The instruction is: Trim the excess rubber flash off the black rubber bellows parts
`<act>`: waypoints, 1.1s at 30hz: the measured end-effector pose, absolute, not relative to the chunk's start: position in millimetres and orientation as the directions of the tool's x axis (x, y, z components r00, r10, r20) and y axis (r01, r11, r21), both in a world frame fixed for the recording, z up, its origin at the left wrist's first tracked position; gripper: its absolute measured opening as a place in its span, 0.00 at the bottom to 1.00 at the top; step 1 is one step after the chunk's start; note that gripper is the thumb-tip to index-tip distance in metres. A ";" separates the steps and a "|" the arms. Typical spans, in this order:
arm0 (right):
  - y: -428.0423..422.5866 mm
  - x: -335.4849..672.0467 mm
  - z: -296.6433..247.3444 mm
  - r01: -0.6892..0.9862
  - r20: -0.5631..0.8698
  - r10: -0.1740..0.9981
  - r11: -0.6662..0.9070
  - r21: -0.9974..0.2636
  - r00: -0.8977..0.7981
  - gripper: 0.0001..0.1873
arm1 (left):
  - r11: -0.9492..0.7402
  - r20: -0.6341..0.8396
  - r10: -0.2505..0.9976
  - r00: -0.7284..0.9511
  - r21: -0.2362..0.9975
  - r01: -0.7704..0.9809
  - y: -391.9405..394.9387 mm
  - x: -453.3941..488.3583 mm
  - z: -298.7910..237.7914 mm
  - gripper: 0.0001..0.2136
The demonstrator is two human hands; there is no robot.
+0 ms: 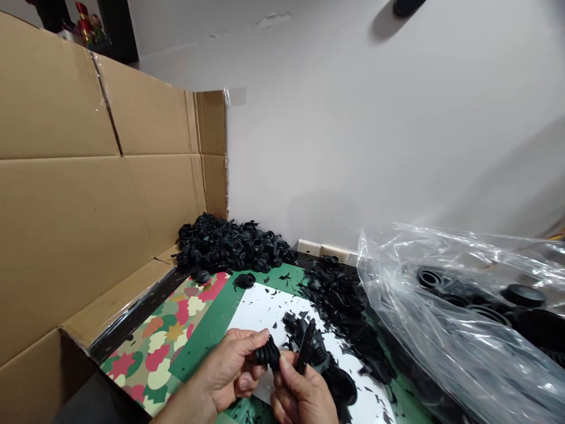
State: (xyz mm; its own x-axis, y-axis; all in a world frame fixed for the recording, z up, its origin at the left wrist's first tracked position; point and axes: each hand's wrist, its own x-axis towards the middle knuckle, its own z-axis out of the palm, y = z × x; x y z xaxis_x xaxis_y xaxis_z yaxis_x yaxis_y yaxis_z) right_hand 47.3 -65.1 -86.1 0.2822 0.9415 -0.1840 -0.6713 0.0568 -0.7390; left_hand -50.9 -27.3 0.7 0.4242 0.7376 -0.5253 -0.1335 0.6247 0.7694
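Note:
A small black ribbed rubber bellows (268, 353) is pinched between the thumb and fingers of my left hand (229, 368). My right hand (302, 391) is closed around a slim black tool (306, 346) that points up and away; its exact kind does not show. The right thumb and fingertip also touch the right end of the bellows. Just beyond and right of my hands, more black rubber pieces (339, 383) lie on a white sheet (260, 306), among black scraps.
A large heap of black ribbed pieces (233, 244) fills the back left corner by a cardboard wall (154, 123). Black trimmings (339, 300) pile up along the right. A clear plastic bag (441, 330) with round black parts stands further right. Green and patterned paper (163, 341) covers the left.

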 end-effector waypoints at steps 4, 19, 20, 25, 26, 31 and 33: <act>-67.9 47.3 -76.0 -0.723 -0.295 0.921 -0.020 -0.690 0.256 0.30 | 0.450 -0.403 0.858 0.318 0.889 -0.087 -33.4 -47.9 6.7 0.25; -77.9 56.0 -68.6 -0.708 -0.300 0.929 -0.062 -0.703 0.216 0.24 | 0.368 -0.350 0.895 0.277 0.930 -0.015 -35.0 -47.1 7.1 0.26; -77.4 55.1 -69.4 -0.709 -0.304 0.926 -0.059 -0.702 0.223 0.24 | 0.378 -0.359 0.891 0.278 0.926 -0.017 -34.8 -47.1 6.3 0.26; -67.7 47.2 -78.0 -0.720 -0.347 0.897 -0.047 -0.692 0.275 0.29 | 0.459 -0.430 0.855 0.290 0.888 -0.038 -33.5 -46.6 5.1 0.26; -65.9 46.1 -80.1 -0.722 -0.355 0.891 -0.045 -0.690 0.284 0.30 | 0.479 -0.447 0.844 0.295 0.877 -0.043 -33.0 -46.6 4.7 0.26; -63.0 44.9 -86.1 -0.730 -0.372 0.879 -0.041 -0.683 0.299 0.30 | 0.561 -0.509 0.794 0.333 0.824 -0.078 -29.9 -48.0 -0.8 0.25; -63.4 44.5 -86.6 -0.733 -0.370 0.879 -0.035 -0.680 0.301 0.31 | 0.577 -0.519 0.778 0.353 0.813 -0.077 -28.8 -49.0 -2.5 0.24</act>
